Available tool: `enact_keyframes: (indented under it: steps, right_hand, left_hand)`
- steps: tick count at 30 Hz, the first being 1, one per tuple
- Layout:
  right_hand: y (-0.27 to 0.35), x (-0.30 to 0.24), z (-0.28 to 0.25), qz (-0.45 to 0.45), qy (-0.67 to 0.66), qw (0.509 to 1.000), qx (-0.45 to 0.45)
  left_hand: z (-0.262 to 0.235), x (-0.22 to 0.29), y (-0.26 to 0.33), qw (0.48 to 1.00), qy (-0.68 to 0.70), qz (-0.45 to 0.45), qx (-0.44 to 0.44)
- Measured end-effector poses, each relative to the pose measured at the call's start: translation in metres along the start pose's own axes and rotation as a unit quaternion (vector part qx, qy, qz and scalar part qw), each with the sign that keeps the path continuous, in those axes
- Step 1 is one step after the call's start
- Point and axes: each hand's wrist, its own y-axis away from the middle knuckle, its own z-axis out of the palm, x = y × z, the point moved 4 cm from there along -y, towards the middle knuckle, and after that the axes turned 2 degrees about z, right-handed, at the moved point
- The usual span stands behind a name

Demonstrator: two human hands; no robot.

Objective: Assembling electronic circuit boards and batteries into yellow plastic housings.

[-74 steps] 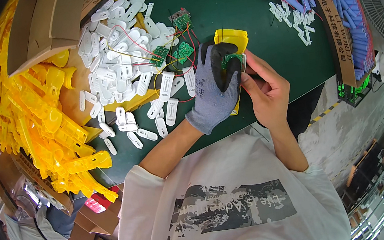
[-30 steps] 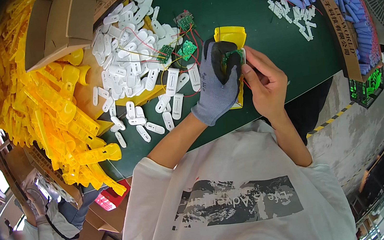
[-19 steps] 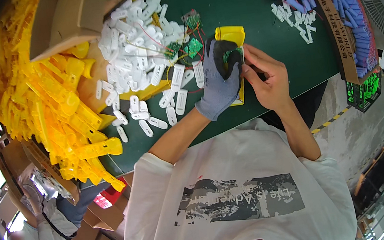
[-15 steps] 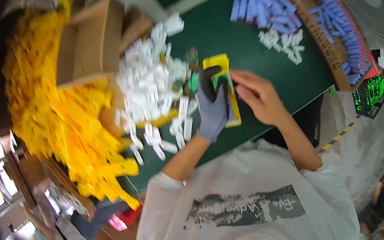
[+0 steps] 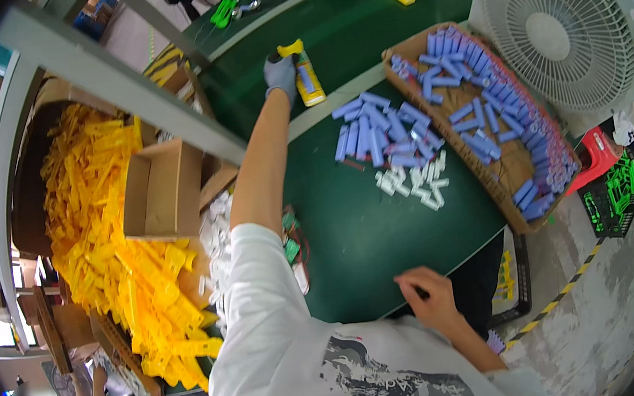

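- Big change: half a second ago both hands were together around the yellow case (image 5: 314, 94); now the gloved left hand (image 5: 281, 74) has it way out on the far green strip.
- Glove's against the case's left edge. Can't tell if it's gripping or has let go, fingers are mostly hidden.
- There's a blue battery (image 5: 306, 79) lying in that case.
- Bare right hand (image 5: 430, 295) is back near the body, loosely curled with a gap at the thumb, nothing visible in it.
- Loose battery pile (image 5: 368, 131) and white bits (image 5: 415, 185) sit between the hands.
- My read: the close two-handed fiddling on this case is paused or done.
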Motion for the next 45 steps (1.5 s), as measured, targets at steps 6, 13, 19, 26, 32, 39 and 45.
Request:
enact_keyframes:
  steps: [6, 13, 19, 26, 32, 39, 45]
  right_hand:
    - [0.013, 0.013, -0.022, 0.045, 0.002, 0.994, 0.095]
    - [-0.005, 0.002, 0.006, 0.067, 0.043, 0.996, 0.026]
    - [-0.019, -0.012, 0.030, -0.040, 0.134, 0.986, -0.092]
    - [-0.027, -0.035, 0.058, -0.067, 0.133, 0.966, -0.212]
    - [-0.068, -0.061, 0.109, -0.191, 0.231, 0.941, -0.155]
    - [-0.134, -0.037, 0.147, -0.102, 0.309, 0.936, -0.134]
    - [-0.164, -0.026, 0.151, -0.061, 0.280, 0.940, -0.183]
  left_hand:
    - [-0.012, 0.002, -0.100, 0.928, -0.355, 0.051, 0.105]
    - [0.000, 0.058, -0.063, 0.837, -0.492, 0.222, 0.092]
    - [0.029, 0.118, 0.283, 0.884, -0.288, 0.275, -0.244]
    - [-0.236, 0.150, 0.408, 0.791, -0.514, 0.306, 0.123]
    - [-0.345, 0.153, 0.370, 0.600, -0.758, 0.078, 0.242]
    - [-0.350, 0.157, 0.391, 0.708, -0.591, 0.180, 0.342]
    - [-0.339, 0.172, 0.475, 0.715, -0.397, 0.331, 0.471]
